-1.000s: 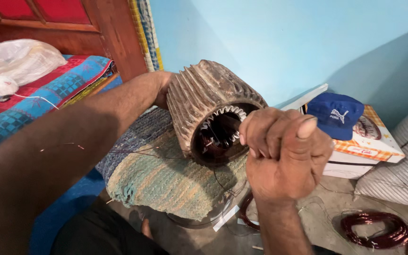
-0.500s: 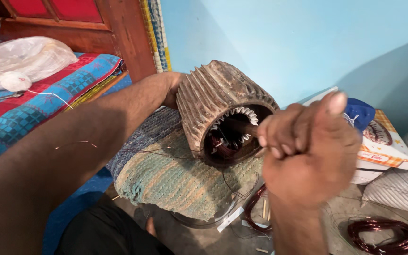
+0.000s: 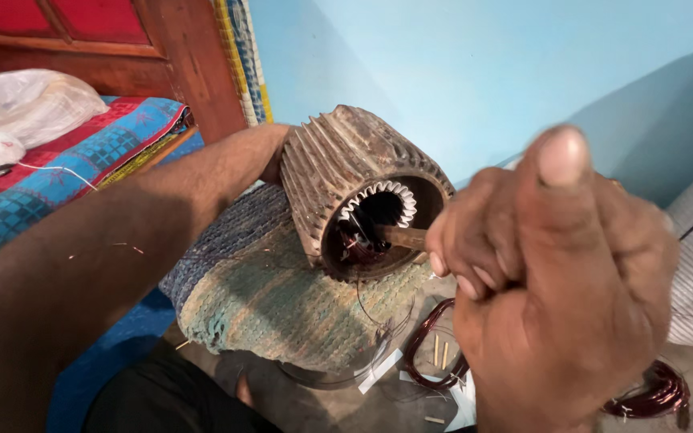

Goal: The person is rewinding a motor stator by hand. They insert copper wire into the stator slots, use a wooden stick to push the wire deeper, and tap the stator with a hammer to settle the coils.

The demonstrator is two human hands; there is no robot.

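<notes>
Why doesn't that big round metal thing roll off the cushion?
The ribbed motor housing lies on its side, so it could probably roll. The soft woven cushion likely cradles it, and the left hand steadies its back. It looks heavy for its size.

A room in a home used as a makeshift repair spot. A bed with a patterned blanket (image 3: pixel 82 160) sits by a wooden door (image 3: pixel 162 56), while copper wire coils (image 3: pixel 659 393) litter the bare floor (image 3: pixel 338 409) beneath blue walls (image 3: pixel 459 72).
</notes>
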